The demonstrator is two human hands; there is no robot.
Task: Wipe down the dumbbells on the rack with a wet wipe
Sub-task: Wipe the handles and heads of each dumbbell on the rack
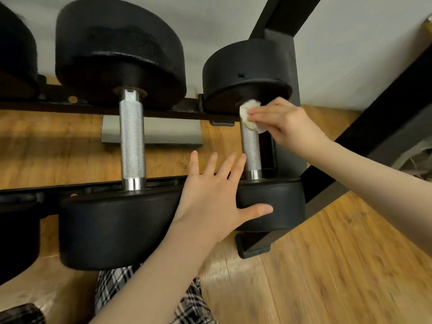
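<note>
My right hand [284, 122] pinches the wipe [249, 116] at the far end of the small dumbbell's handle [251, 150], which runs toward me, while my left hand [216, 197], fingers spread, steadies its near head [280, 204].

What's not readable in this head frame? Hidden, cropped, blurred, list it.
- Far end of the small dumbbell's handle: covered by the wet wipe and the right hand.
- Near head of the small dumbbell: partly behind the left hand.
- Leftmost dumbbell: cut off by the left edge; handle out of view.
- Weight markings on the big dumbbell: none legible, the surface is dark and blurred.
- Rack upright: cropped at the top edge.
</note>
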